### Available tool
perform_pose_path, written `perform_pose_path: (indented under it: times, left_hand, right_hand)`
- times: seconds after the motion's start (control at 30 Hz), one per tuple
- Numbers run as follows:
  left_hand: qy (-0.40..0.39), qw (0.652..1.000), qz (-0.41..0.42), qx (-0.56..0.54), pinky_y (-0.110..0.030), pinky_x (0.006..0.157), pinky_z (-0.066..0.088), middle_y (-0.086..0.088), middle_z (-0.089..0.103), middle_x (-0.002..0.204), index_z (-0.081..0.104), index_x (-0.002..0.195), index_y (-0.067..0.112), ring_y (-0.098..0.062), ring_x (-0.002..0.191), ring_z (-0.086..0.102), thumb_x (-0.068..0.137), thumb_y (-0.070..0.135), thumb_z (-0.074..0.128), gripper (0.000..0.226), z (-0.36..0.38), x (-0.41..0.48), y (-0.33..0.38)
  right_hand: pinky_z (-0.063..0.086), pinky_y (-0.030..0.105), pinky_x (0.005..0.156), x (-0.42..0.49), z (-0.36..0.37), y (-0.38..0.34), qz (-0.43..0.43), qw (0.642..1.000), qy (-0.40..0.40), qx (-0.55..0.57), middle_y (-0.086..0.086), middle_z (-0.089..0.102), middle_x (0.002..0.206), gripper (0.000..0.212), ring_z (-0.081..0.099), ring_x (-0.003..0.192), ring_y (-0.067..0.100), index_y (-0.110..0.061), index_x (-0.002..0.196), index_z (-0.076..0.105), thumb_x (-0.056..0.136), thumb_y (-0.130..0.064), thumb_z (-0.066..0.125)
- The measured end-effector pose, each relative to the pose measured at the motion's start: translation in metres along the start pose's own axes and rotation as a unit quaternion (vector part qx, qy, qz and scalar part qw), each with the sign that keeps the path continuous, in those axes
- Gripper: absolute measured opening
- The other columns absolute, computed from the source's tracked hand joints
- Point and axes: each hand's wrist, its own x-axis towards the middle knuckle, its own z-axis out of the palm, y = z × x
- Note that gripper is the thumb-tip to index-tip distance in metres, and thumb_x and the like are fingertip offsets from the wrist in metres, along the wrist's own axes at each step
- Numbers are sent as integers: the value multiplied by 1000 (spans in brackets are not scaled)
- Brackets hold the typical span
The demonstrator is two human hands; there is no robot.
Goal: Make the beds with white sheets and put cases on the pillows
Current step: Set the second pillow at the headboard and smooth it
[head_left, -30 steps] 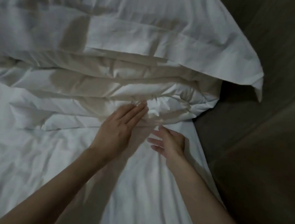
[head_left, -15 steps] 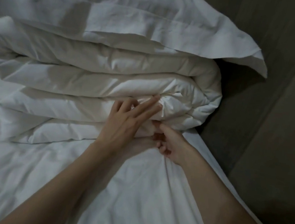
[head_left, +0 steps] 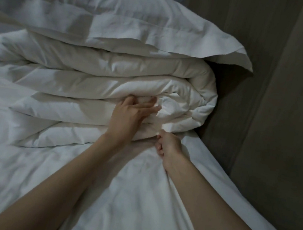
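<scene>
A thick white duvet (head_left: 97, 82), folded into several layers, lies across the bed on the white sheet (head_left: 128, 197). A white pillow in its case (head_left: 119, 22) rests on top of the folded stack. My left hand (head_left: 130, 114) lies on the side of the duvet with the fingers spread and pressed between two layers. My right hand (head_left: 167, 147) is just below the duvet's lowest fold, fingers curled, pinching white fabric at the fold; creases in the sheet run from it toward me.
The bed's right edge (head_left: 233, 183) runs diagonally from the duvet's end toward the lower right. Beyond it is a dark brown wall or headboard panel (head_left: 279, 110). The room is dim.
My left hand has slid up onto the duvet and pushed its fingers between the layers. My right hand went from open to curled, pinching fabric under the lowest fold. The view has drawn back.
</scene>
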Motion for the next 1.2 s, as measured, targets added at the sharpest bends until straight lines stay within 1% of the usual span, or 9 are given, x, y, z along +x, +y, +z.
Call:
perform_pose_path:
  times: [0.17,0.3,0.4,0.57,0.63,0.7,0.83,1.0,1.2]
  left_hand:
    - [-51,996,-69,18,-32,58,49,-4,73,85,75,100,27,-34,81,65,84,33,43,36,11,1,-9]
    - [9,998,17,67,-33,62,49,2,73,97,71,109,23,-28,81,56,81,23,56,32,15,-9,7]
    - [79,995,43,48,-36,71,44,0,71,101,71,100,16,-26,87,56,80,21,62,23,11,-5,21]
    - [82,991,97,32,-39,80,46,-8,59,127,63,126,18,-27,100,55,87,28,67,40,14,-1,18]
    - [69,988,130,55,-40,83,46,-6,51,141,66,122,20,-29,108,54,90,31,65,34,17,4,22]
    - [66,986,143,51,-40,88,46,-3,51,142,68,119,19,-30,111,53,94,32,59,30,24,6,25]
    - [53,985,156,41,-34,97,41,0,61,130,66,121,13,-26,111,44,94,19,57,29,39,5,25]
    - [8,986,154,71,-31,102,38,5,59,133,63,124,13,-27,116,46,94,16,55,31,42,6,24]
    - [-31,987,118,103,-35,96,48,9,59,132,62,127,18,-27,111,52,91,22,41,42,35,7,21]
  right_hand:
    - [18,15,28,-1,-4,3,8,1000,-19,-20,2,38,55,32,31,30,5,-10,68,44,100,-16,45]
    - [27,12,27,-4,-10,-1,64,995,-72,1,1,38,37,31,42,32,10,-8,70,43,100,-10,38]
    - [45,19,35,-7,-31,-11,53,994,-100,-13,7,54,59,17,56,50,19,-3,86,53,98,-7,41]
    - [57,29,52,21,-68,-26,-69,996,43,38,16,62,99,22,63,70,23,-1,113,55,95,-13,50]
    - [56,30,60,27,-65,-26,-65,997,-1,47,9,60,98,17,62,76,21,-13,106,54,94,-25,57]
    - [51,24,51,34,-60,-22,-73,997,3,-27,6,64,91,17,61,68,17,-21,94,60,89,-36,65]
    - [32,16,35,48,-54,-15,-104,987,80,-91,5,53,64,17,46,41,10,-12,82,61,89,-27,61]
    - [49,32,83,44,-45,-9,-150,971,149,-113,13,61,120,37,60,110,29,-2,123,56,90,-18,58]
    - [51,44,95,31,-38,-2,-151,980,123,-31,13,60,124,46,60,110,29,-7,130,53,86,-15,62]
